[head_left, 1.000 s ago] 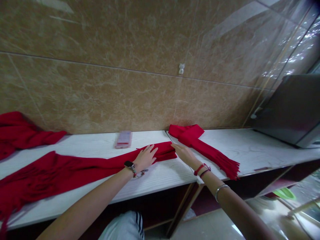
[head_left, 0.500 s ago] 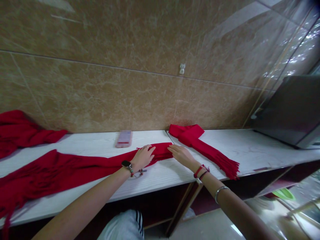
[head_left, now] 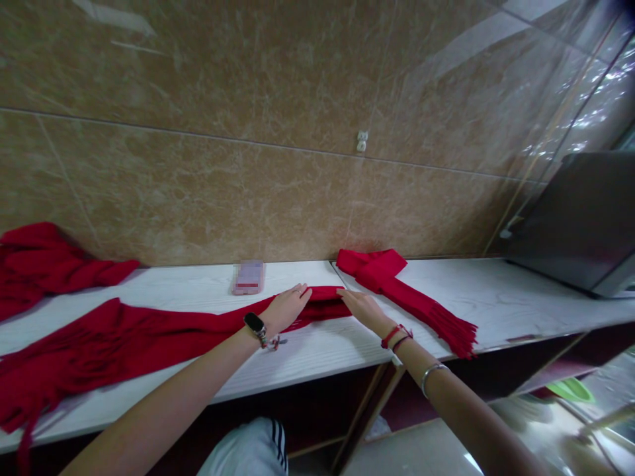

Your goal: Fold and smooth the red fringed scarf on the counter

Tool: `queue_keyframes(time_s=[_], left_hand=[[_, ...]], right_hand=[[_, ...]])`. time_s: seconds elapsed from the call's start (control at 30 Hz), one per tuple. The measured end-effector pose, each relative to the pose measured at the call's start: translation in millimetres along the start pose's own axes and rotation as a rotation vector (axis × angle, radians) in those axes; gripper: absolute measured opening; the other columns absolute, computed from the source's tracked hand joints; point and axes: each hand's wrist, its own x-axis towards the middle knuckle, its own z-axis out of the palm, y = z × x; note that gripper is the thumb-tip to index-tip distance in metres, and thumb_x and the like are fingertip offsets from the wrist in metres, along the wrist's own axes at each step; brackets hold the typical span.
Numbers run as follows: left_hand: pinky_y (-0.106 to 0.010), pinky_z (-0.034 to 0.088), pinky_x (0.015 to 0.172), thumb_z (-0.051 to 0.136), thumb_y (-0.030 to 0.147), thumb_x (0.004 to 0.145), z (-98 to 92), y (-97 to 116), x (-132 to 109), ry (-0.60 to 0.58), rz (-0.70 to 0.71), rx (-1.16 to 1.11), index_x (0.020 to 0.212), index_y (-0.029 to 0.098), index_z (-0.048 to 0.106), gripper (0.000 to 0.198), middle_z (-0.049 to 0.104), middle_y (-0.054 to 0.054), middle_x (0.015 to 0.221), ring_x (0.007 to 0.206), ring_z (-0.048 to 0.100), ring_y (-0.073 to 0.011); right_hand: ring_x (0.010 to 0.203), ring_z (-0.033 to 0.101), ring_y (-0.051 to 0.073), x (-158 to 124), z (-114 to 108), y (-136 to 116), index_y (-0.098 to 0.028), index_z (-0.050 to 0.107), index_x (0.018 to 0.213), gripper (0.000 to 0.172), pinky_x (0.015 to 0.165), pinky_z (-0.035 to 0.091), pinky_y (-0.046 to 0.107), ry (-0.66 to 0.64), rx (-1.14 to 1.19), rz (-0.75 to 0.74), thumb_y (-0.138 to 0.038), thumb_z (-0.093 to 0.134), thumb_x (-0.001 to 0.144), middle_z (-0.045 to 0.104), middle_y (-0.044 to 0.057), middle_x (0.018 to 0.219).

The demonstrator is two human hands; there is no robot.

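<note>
A long red scarf [head_left: 169, 334] lies along the white counter, its left part bunched and fringed. My left hand [head_left: 288, 309] has its fingers pressed together on the narrow right part, gripping the far edge. At the scarf's right end, my right hand [head_left: 366, 312] pinches the cloth. Between my hands the far edge is slightly raised in a fold; the thumbs are mostly hidden. A second red scarf [head_left: 397, 284] lies bent just right of my right hand, fringe toward the front edge. More red cloth [head_left: 54, 271] is heaped at the far left.
A pixelated flat object [head_left: 249, 277] lies on the white counter [head_left: 292, 357] near the tiled wall [head_left: 238, 192]. A dark grey box-like appliance [head_left: 575, 221] stands at the right end. Open shelves run below, and a green basin [head_left: 570, 390] sits low at the right.
The cloth between my hands has gone from lying flat to a raised fold along its far edge. My fingers have closed on it. The view has shifted slightly.
</note>
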Motion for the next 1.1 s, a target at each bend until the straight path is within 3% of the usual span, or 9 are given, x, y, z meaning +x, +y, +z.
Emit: queue_keyframes(time_s=[0.13, 0.27, 0.43, 0.53, 0.7, 0.8, 0.87, 0.97, 1.1], left_hand=[[-0.034, 0.031, 0.101, 0.026, -0.005, 0.08, 11.6, -0.4, -13.7, -0.094, 0.102, -0.021, 0.13, 0.013, 0.037, 0.054, 0.032, -0.012, 0.14, 0.13, 0.027, -0.0206], [-0.036, 0.028, 0.103, 0.025, -0.005, 0.079, 20.5, -2.4, -19.0, -0.113, 0.093, -0.057, 0.133, 0.013, 0.033, 0.058, 0.027, -0.012, 0.143, 0.132, 0.02, -0.0205], [-0.04, 0.023, 0.104, 0.033, -0.001, 0.077, 12.0, -5.6, -17.1, -0.201, 0.103, -0.088, 0.134, 0.016, 0.03, 0.06, 0.023, -0.009, 0.145, 0.133, 0.017, -0.0197], [-0.043, 0.021, 0.104, 0.035, 0.015, 0.084, 3.0, -6.1, -10.2, -0.175, 0.079, -0.132, 0.133, 0.017, 0.034, 0.048, 0.026, -0.01, 0.143, 0.132, 0.019, -0.0218], [-0.047, 0.027, 0.1, 0.039, 0.042, 0.087, 0.1, -6.6, 9.3, -0.191, 0.048, -0.208, 0.129, 0.018, 0.04, 0.048, 0.03, -0.012, 0.141, 0.129, 0.025, -0.0284], [-0.042, 0.029, 0.1, 0.027, 0.035, 0.092, 12.8, -4.6, 11.7, -0.147, 0.045, -0.213, 0.126, 0.014, 0.044, 0.043, 0.037, -0.014, 0.137, 0.127, 0.031, -0.0245], [-0.041, 0.027, 0.101, 0.029, 0.032, 0.092, 23.3, -3.0, 7.5, -0.111, 0.027, -0.2, 0.131, 0.014, 0.038, 0.044, 0.032, -0.014, 0.14, 0.129, 0.027, -0.0238], [-0.042, 0.024, 0.103, 0.032, 0.032, 0.091, 34.6, -2.0, -0.6, -0.086, 0.016, -0.206, 0.136, 0.016, 0.029, 0.048, 0.025, -0.011, 0.143, 0.132, 0.02, -0.023], [-0.041, 0.022, 0.104, 0.032, 0.034, 0.092, 39.0, -2.3, -3.1, -0.056, 0.029, -0.22, 0.136, 0.017, 0.029, 0.048, 0.025, -0.01, 0.144, 0.132, 0.019, -0.0213]], right_hand=[[0.105, 0.056, 0.021, -15.6, 7.0, 5.1, -0.012, 0.055, 0.113, 0.032, 0.088, 0.047, 0.036, 0.013, -0.007, -0.231, -0.009, 0.036, 0.087, 0.061, 0.014, 0.113], [0.108, 0.054, 0.021, -19.5, 8.5, 7.8, -0.011, 0.056, 0.113, 0.032, 0.091, 0.046, 0.036, 0.009, -0.043, -0.252, -0.008, 0.038, 0.087, 0.06, 0.014, 0.114], [0.111, 0.052, 0.02, -22.2, 1.8, 7.2, -0.011, 0.056, 0.115, 0.033, 0.094, 0.044, 0.035, 0.018, -0.005, -0.287, -0.009, 0.039, 0.086, 0.059, 0.013, 0.117], [0.111, 0.052, 0.021, -21.3, -4.5, 5.0, -0.014, 0.058, 0.114, 0.032, 0.095, 0.043, 0.036, 0.036, 0.052, -0.249, -0.015, 0.043, 0.086, 0.058, 0.012, 0.118], [0.12, 0.042, 0.021, 5.3, -7.5, -6.9, -0.014, 0.052, 0.121, 0.036, 0.099, 0.039, 0.04, 0.048, 0.159, -0.066, -0.025, 0.04, 0.089, 0.051, 0.013, 0.127], [0.125, 0.035, 0.024, 23.5, 3.3, -15.5, -0.011, 0.046, 0.126, 0.04, 0.099, 0.035, 0.043, 0.015, 0.136, 0.095, -0.027, 0.034, 0.091, 0.045, 0.016, 0.132], [0.125, 0.035, 0.026, 27.0, 14.9, -18.8, -0.012, 0.043, 0.128, 0.041, 0.098, 0.035, 0.046, -0.036, 0.094, 0.157, -0.028, 0.033, 0.091, 0.043, 0.017, 0.133], [0.124, 0.036, 0.026, 20.5, 31.7, -18.3, -0.012, 0.041, 0.13, 0.042, 0.096, 0.036, 0.047, -0.106, 0.048, 0.113, -0.028, 0.031, 0.092, 0.044, 0.017, 0.132], [0.124, 0.036, 0.024, 12.3, 41.1, -10.6, -0.011, 0.04, 0.13, 0.043, 0.096, 0.037, 0.046, -0.116, 0.034, 0.06, -0.028, 0.031, 0.092, 0.043, 0.018, 0.132]])
